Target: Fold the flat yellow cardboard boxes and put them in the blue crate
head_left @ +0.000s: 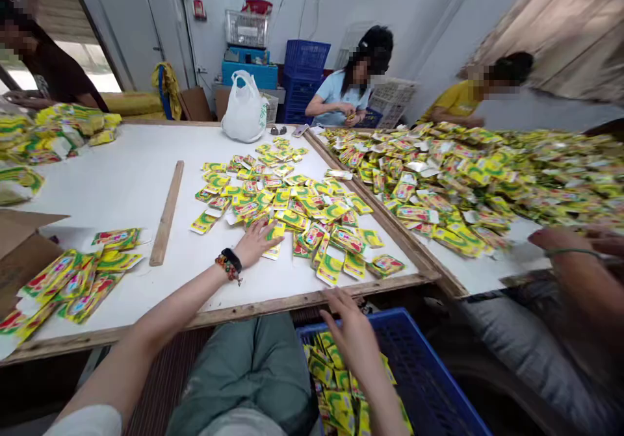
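Observation:
My left hand (254, 243), with a dark band and beads at the wrist, lies flat at the near left edge of a spread of yellow, green and red packets (297, 212). Its outstretched fingers touch a packet (275, 236) there. My right hand (348, 322) is by the table's front edge, above a blue plastic crate (404, 319). Its fingers are extended and apart, with nothing seen in them. Inside the crate, similar packets (336, 410) are heaped, partly hidden by my right forearm.
A wooden strip (168, 212) lies left of the spread; a wooden divider (385, 212) borders it on the right. Beyond that is a large packet heap (463, 176). A co-worker's hand (560, 240) is near it. A white plastic bag (245, 108) stands at the back. More packets (82, 277) lie left.

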### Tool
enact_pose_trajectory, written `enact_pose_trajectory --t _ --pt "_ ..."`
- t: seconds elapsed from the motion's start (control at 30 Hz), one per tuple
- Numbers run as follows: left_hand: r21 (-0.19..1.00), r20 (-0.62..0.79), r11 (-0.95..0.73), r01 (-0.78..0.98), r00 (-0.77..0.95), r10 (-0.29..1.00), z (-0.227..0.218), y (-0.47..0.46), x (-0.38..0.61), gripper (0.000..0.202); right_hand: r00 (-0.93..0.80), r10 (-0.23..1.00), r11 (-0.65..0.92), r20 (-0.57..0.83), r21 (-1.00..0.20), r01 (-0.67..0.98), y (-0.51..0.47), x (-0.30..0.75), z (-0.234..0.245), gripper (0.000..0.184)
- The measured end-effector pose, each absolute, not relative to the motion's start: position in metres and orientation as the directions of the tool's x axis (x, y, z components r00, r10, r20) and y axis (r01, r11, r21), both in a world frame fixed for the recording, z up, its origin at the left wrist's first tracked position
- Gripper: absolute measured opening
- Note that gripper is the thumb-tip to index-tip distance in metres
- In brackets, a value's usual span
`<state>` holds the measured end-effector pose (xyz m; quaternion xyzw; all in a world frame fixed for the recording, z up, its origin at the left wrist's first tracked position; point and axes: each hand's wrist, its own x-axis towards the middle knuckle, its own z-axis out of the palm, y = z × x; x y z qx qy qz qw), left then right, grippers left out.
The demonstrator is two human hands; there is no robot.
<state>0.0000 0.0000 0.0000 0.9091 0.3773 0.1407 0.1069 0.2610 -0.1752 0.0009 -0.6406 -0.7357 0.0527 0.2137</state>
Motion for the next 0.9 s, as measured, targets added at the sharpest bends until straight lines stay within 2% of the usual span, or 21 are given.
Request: enact_pose_trajectory --t 0.2,0.3,0.43,0.53,0.67,0.77,0.9 --pt "0.346 0.189 -0.735 0.583 0.724 0.663 0.005 0.029 0.005 0.063 -0.294 0.952 0.305 0.084 -0.222 0.926 -0.072 0.178 0.007 0.074" --pt "0.381 0.217 -0.703 0.601 0.681 0.700 0.008 0.019 -0.006 0.065 -0.354 0.933 0.358 0.056 -0.223 0.907 -0.044 0.164 0.015 0.063" --pt "0.441 0.251 -0.665 0.603 0.629 0.736 0.006 -0.010 -0.018 0.079 -0.315 0.948 0.317 0.048 -0.223 0.922 -0.045 0.173 0.024 0.055" --pt "0.559 0.294 -0.640 0.527 0.595 0.748 -0.002 -0.020 -0.013 0.081 -0.276 0.960 0.281 0.056 -0.228 0.932 -0.048 0.178 0.021 0.060" --pt "0.738 0.243 -0.483 0.471 0.482 0.842 -0.020 -0.004 0.005 0.091 -0.317 0.948 0.312 0.025 -0.256 0.915 -0.034 0.170 0.008 0.085" --pt "0.778 0.247 -0.458 0.430 0.462 0.852 -0.023 0.010 0.015 0.089 -0.373 0.926 0.371 0.051 -0.302 0.878 -0.023 0.166 0.005 0.081" --pt "0.796 0.268 -0.453 0.401 0.438 0.858 -0.001 -0.009 0.009 0.082 -0.343 0.927 0.374 0.151 -0.396 0.838 -0.035 0.177 0.021 0.053"
